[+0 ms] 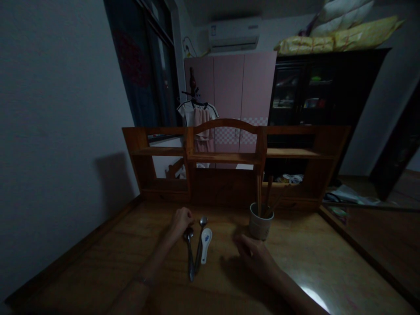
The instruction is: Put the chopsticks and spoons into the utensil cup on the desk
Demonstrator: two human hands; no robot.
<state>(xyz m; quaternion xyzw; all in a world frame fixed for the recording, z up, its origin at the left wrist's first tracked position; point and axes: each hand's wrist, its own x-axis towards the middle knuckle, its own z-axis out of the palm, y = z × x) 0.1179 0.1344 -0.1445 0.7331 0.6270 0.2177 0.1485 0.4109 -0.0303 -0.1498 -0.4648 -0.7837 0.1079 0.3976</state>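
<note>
1) tabletop (131, 245): wood, lit dimly; a firm base is judged to be given, though slim handles lying flat may be awkward to get under
2) wooden shelf unit (225, 186): seen standing along the far edge
3) right hand (257, 256): held just in front of the cup, fingers curled inward; whether anything is gripped cannot be told
4) left hand (181, 222): held close by the bowl of the left metal spoon, fingers bent under; contact or grip cannot be told
5) cup (260, 226): stood upright to the right of the spoons; judged rigid, fairly heavy and breakable; best taken round the wall, kept level
6) wooden sticks (259, 197): leaned in the cup; expected to be light and stiff, best pinched at the upper ends
7) left metal spoon (190, 258) and right metal spoon (199, 245): laid between the hands, bowls away, handles converging; judged stiff, smooth, not fragile; best pinched mid-handle
8) white spoon (205, 243): laid just right of the metal pair, blue mark in the bowl; presumed ceramic, slick and chippable; best lifted by the short handle, without knocks
</note>
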